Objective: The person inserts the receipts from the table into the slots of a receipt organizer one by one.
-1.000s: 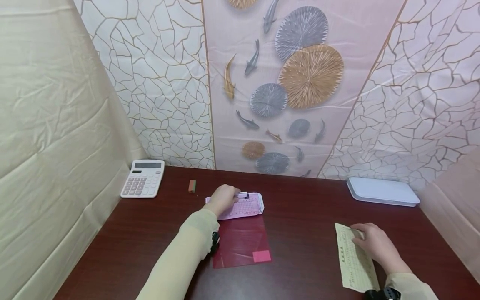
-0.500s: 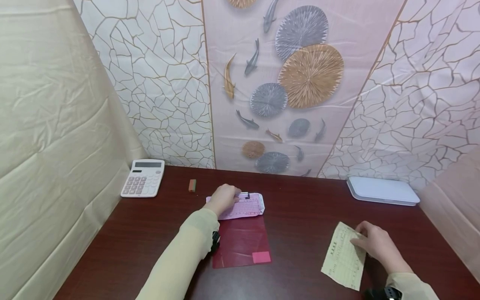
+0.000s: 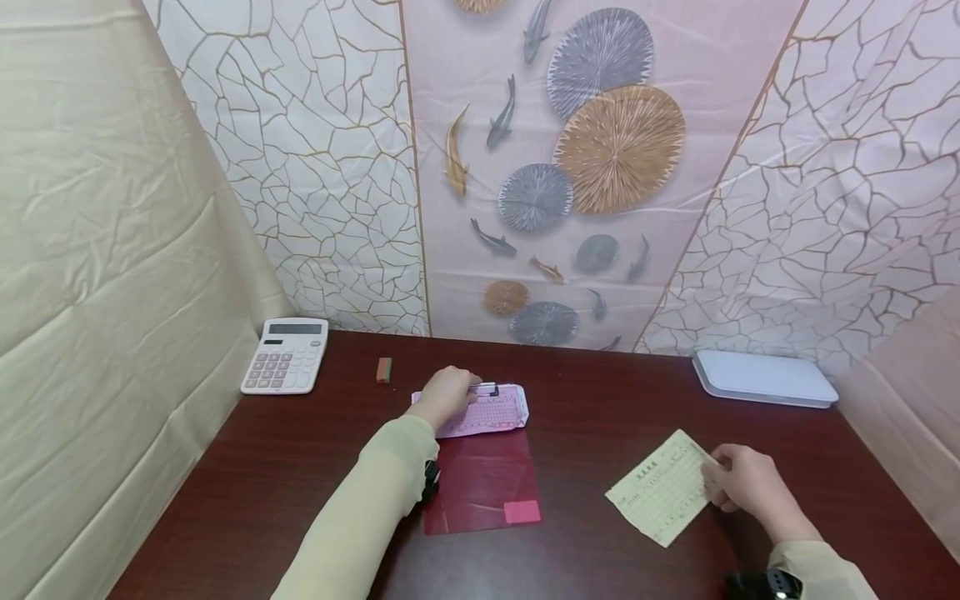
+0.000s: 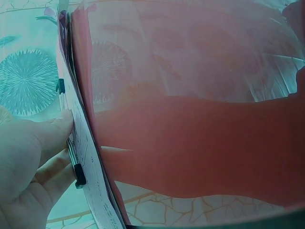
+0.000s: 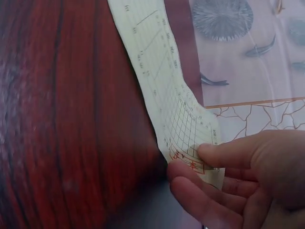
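My left hand (image 3: 447,395) reaches over a stack of pink printed slips (image 3: 495,412) at the top of a translucent red folder (image 3: 483,479). Its thumb and fingers pinch the metal clip (image 4: 73,157) with black ends that lies across the slips. In the left wrist view the red sheet (image 4: 190,143) stretches to the right. On the right, my right hand (image 3: 750,487) pinches a corner of a pale yellow printed slip (image 3: 663,492). The right wrist view has thumb and fingertips on this slip (image 5: 176,107), which bends near the grip.
A white calculator (image 3: 287,356) stands at the back left, with a small red-and-green block (image 3: 384,370) beside it. A flat white case (image 3: 765,379) lies at the back right. Patterned cloth (image 3: 622,150) hangs behind the dark wooden table (image 3: 300,500).
The yellow slip has swung round in my right hand, its free end moving left toward the folder. My left hand stays on the clip.
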Action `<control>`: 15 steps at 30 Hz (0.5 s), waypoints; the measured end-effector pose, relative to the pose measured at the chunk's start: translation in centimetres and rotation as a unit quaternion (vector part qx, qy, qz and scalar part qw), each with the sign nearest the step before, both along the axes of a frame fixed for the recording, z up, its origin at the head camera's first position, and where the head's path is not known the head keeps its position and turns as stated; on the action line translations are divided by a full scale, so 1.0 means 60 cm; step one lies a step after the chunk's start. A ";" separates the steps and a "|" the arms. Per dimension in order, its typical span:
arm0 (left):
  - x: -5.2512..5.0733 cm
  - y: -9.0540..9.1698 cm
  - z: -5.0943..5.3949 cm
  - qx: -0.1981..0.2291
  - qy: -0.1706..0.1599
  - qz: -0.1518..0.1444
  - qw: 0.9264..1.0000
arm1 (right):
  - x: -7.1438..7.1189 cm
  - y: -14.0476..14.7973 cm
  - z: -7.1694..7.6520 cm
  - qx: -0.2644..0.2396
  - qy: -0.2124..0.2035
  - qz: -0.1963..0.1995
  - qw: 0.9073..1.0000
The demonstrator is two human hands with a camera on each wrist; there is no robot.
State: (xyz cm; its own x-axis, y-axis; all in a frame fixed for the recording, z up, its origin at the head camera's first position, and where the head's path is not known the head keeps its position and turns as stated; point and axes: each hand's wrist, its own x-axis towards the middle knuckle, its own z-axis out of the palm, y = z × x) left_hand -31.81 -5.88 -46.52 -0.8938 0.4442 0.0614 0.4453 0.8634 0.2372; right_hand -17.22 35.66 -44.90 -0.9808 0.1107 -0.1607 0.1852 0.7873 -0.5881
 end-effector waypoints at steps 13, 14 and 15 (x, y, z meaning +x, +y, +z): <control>0.000 0.002 0.006 -0.010 -0.002 0.003 1.000 | 0.000 -0.010 0.006 -0.226 -0.045 0.007 0.973; -0.001 0.002 0.005 -0.010 -0.004 0.005 1.000 | 0.000 -0.012 0.007 -0.236 -0.047 0.008 0.971; -0.002 0.002 0.004 -0.010 -0.005 0.006 1.000 | -0.001 -0.013 0.008 -0.247 -0.047 0.010 0.968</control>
State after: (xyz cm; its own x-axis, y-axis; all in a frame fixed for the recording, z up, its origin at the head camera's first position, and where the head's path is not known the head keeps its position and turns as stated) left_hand -31.90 -5.77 -46.27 -0.8996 0.4346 0.0433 0.4326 0.8730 0.2251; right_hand -17.26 34.86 -44.44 -0.9602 -0.0218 -0.2784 0.2440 0.4192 -0.8745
